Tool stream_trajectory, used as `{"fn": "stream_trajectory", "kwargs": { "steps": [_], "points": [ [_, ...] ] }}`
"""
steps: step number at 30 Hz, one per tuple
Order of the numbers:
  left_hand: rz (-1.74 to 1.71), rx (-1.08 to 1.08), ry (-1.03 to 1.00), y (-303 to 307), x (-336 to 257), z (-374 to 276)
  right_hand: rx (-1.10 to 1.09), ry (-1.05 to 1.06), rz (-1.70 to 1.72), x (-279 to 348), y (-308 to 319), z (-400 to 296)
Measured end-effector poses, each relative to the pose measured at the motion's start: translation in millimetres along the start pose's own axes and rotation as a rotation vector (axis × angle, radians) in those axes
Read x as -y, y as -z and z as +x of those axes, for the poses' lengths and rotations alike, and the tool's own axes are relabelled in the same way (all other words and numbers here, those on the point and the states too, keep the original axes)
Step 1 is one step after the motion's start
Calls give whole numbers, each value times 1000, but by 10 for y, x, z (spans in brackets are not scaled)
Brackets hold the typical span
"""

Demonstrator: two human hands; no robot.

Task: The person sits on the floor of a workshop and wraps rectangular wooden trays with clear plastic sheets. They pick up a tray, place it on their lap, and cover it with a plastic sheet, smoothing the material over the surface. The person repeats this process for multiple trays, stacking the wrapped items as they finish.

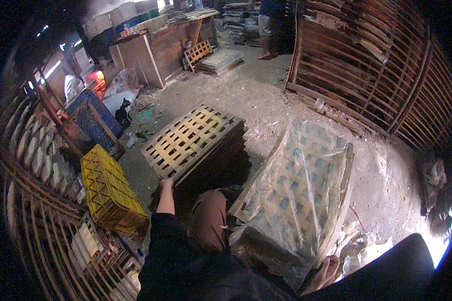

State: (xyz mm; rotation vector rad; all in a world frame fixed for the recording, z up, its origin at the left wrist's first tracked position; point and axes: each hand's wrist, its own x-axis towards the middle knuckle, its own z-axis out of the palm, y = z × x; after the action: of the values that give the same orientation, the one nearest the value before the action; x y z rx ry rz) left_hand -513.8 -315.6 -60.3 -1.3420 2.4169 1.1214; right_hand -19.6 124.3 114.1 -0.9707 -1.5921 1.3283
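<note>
A pale woven bamboo lattice panel (190, 141) forms the top of a dark-sided stack in front of me. My left hand (166, 184) grips its near left corner, with the fingers partly hidden. To the right, a second lattice panel lies under a clear, wrinkled plastic sheet (301, 188) that drapes over its near end. Beside the near right corner of that covered stack is my right hand (327, 268), fingers bent. Whether it pinches the plastic or only touches the edge is unclear. My knee (209, 220) is between the two stacks.
A yellow plastic crate (111, 192) stands at left, near slatted racks (49, 225). Beyond it sit a blue panel (98, 113) and a black-and-white cat (124, 111). A large slatted rack (346, 75) stands at right. A person's legs (269, 34) show at the back.
</note>
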Motion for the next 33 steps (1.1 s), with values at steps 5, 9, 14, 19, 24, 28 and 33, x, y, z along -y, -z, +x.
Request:
{"fn": "stream_trajectory", "kwargs": {
  "steps": [5, 9, 14, 19, 24, 28, 33],
  "points": [
    [-95, 31, 81, 2, 24, 173, 43, 189, -99, -704, 219, 179],
    [-210, 52, 93, 55, 12, 278, 39, 178, -77, -765, 226, 186],
    [-689, 210, -18, 164, -22, 188, 49, 177, -105, -718, 220, 196],
    [-1249, 632, -198, 421, -356, -329, 33, 209, -119, -705, 220, 213],
    [-1275, 900, -377, 687, -801, -719, 34, 229, -72, -672, 215, 176],
    [-1286, 943, -551, 754, -1133, -1077, -9, 122, 13, -496, 131, 159],
    [-1254, 991, -668, 751, -1171, -2061, -24, 169, -18, -609, 283, 159]
  ]
}}
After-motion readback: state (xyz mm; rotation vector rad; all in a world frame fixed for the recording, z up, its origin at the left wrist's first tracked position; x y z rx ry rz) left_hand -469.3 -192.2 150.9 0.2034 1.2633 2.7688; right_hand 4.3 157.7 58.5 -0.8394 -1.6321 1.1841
